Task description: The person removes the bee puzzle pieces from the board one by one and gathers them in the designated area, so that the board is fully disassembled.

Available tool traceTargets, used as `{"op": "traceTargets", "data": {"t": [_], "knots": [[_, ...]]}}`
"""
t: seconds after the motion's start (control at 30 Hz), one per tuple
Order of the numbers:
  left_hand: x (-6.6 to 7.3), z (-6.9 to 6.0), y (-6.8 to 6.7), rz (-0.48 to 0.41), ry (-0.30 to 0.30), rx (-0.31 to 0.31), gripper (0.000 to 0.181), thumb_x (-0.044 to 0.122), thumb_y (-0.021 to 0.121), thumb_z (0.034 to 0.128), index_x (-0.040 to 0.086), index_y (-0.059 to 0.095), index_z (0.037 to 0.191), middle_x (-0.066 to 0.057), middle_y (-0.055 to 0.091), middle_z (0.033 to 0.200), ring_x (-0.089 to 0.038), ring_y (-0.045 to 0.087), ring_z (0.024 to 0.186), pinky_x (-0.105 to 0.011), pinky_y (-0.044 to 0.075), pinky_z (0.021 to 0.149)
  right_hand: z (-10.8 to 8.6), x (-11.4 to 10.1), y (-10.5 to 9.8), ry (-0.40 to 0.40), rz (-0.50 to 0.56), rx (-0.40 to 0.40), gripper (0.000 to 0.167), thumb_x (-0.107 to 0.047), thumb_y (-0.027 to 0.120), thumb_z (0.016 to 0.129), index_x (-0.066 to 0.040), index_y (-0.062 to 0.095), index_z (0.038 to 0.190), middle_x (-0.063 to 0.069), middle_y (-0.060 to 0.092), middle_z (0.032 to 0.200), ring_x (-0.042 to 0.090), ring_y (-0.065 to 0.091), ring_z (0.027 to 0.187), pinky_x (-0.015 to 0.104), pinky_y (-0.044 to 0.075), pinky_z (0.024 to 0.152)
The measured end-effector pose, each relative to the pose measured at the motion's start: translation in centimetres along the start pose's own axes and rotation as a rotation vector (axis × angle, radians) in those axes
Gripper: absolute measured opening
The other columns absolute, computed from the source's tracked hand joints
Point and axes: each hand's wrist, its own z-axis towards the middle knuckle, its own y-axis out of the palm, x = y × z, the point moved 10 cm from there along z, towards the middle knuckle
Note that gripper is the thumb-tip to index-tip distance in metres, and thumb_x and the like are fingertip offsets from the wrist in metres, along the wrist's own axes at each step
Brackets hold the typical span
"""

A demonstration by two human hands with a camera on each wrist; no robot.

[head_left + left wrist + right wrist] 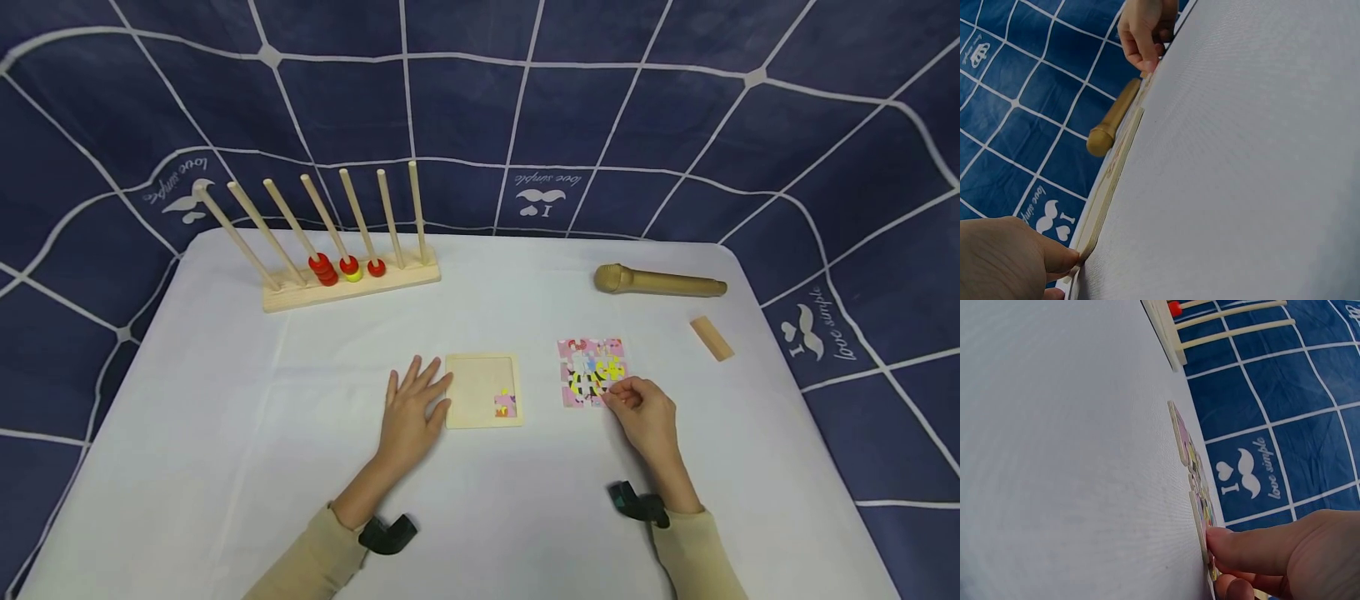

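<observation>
A shallow square wooden puzzle tray [483,423] lies in the middle of the white table, one pink-and-yellow puzzle piece [506,406] in its lower right corner. My left hand [411,421], its fingers spread, touches the tray's left edge; the left wrist view shows the thumb [1060,255] against the rim. To the right of the tray, joined jigsaw pieces [581,367] form a pink picture with yellow and black parts. At its lower right my right hand [647,412] pinches a puzzle piece [1202,528] between thumb and fingers, which partly hide it.
A wooden peg stand [352,287] with red and yellow beads stands at the back left. A wooden microphone [667,283] lies at the back right, with a small flat wooden strip [712,337] nearer. A blue checked cloth [465,108] hangs behind the table.
</observation>
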Motion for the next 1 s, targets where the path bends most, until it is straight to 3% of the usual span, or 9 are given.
{"op": "traceTargets", "data": {"t": [0.37,0.53,0.77,0.87,1.0], "knots": [[-0.3,0.0,0.1,-0.008,-0.022,-0.018,0.038,0.007,0.069,0.0876,0.005,0.066,0.125,-0.014,0.049,0.146,-0.037,0.03,0.146,-0.064,0.007,0.117,0.1,-0.2,0.0,-0.004,-0.002,0.012,0.009,-0.006,0.078,0.08,-0.002,0.071,0.082,0.009,0.063,0.076,0.007,0.048,0.064,0.017,0.038,0.058],[-0.4,-0.1,0.3,-0.003,-0.021,-0.022,0.038,0.008,0.069,0.0874,0.006,0.066,0.125,-0.013,0.049,0.146,-0.037,0.031,0.145,-0.064,0.007,0.117,-0.2,-0.6,-0.6,-0.031,0.002,0.06,0.008,-0.007,0.078,0.081,-0.001,0.073,0.084,0.009,0.062,0.076,0.011,0.051,0.066,0.016,0.038,0.058],[-0.2,0.0,0.2,-0.005,-0.008,-0.011,0.038,0.008,0.069,0.0877,0.006,0.066,0.125,-0.013,0.049,0.146,-0.037,0.031,0.146,-0.064,0.007,0.117,-0.4,-1.9,-1.4,-0.092,0.054,0.123,0.004,-0.004,0.076,0.082,-0.002,0.073,0.085,0.009,0.063,0.075,0.004,0.048,0.065,0.013,0.035,0.056],[-0.2,0.0,0.2,-0.002,-0.008,-0.011,0.038,0.008,0.07,0.0873,0.006,0.066,0.125,-0.013,0.049,0.146,-0.036,0.03,0.146,-0.064,0.008,0.117,-0.7,-3.2,-1.1,-0.133,0.103,0.109,0.005,-0.004,0.076,0.081,-0.002,0.073,0.085,0.008,0.063,0.076,0.002,0.048,0.065,0.01,0.036,0.055],[-0.1,0.0,0.1,0.002,0.001,0.001,0.038,0.008,0.071,0.0862,0.005,0.067,0.124,-0.015,0.05,0.145,-0.038,0.032,0.145,-0.065,0.009,0.116,-1.1,-5.8,0.7,-0.218,0.162,0.018,0.008,-0.003,0.078,0.08,-0.003,0.072,0.086,0.005,0.063,0.076,0.004,0.05,0.066,0.011,0.04,0.055]]}}
